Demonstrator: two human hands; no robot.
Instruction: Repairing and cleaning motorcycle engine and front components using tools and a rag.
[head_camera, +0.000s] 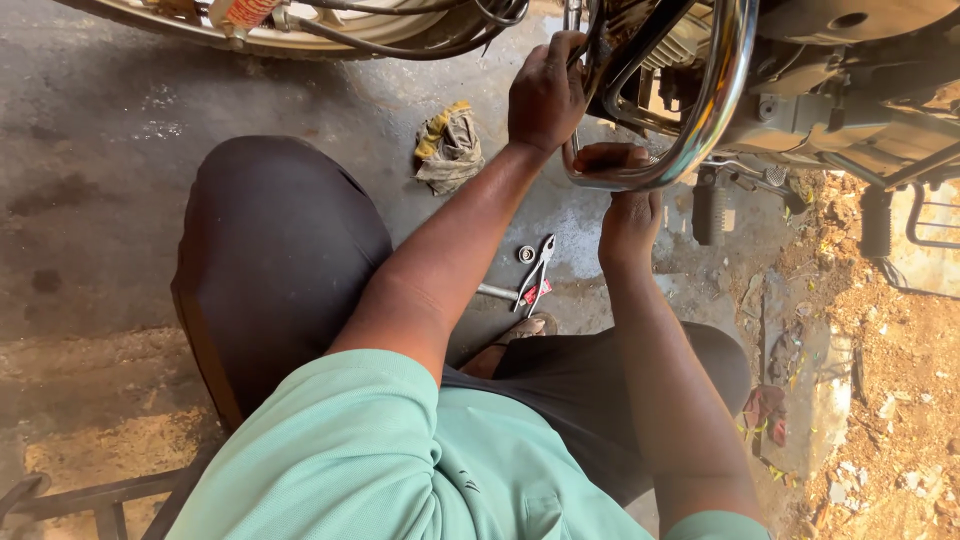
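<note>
A motorcycle stands in front of me, its chrome crash guard (722, 95) curving down past the engine (800, 110). My left hand (545, 92) is closed around a thin upright metal tool or rod by the dark frame tube. Just below, my right hand (625, 205) reaches up under the bottom bend of the chrome guard, its fingers curled around something there that I cannot make out. My knees in dark trousers spread to either side below my arms.
Pliers with red grips (538, 275), a small round bearing (526, 254) and a metal rod (497, 292) lie on the wet concrete. A crumpled dirty rag (449, 148) lies near the front wheel (300, 25). Footpegs (708, 205) hang at right above rubble and dirt.
</note>
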